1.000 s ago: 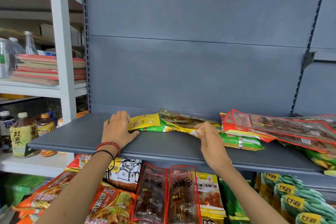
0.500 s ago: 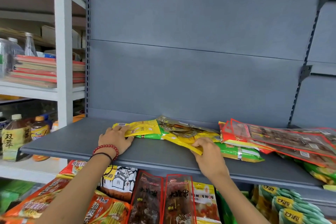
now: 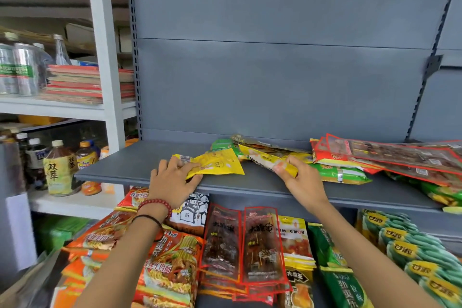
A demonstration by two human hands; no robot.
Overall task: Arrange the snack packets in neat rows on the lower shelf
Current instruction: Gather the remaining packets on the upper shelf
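The flat yellow packet (image 3: 217, 164) lies near the front edge of the grey shelf (image 3: 120, 170), gripped by the left hand (image 3: 175, 182). Beside it, the right hand (image 3: 300, 180) pinches the near end of a long yellow packet (image 3: 262, 157) (its far end rests on a loose pile). Red packets (image 3: 400, 155) and a green packet (image 3: 342, 175) lie at the shelf's right end. Noodle packets (image 3: 172, 265) sit below the shelf.

one head-worn wide-angle view looks forward and slightly down, close to the grey shelf (image 3: 140, 170).
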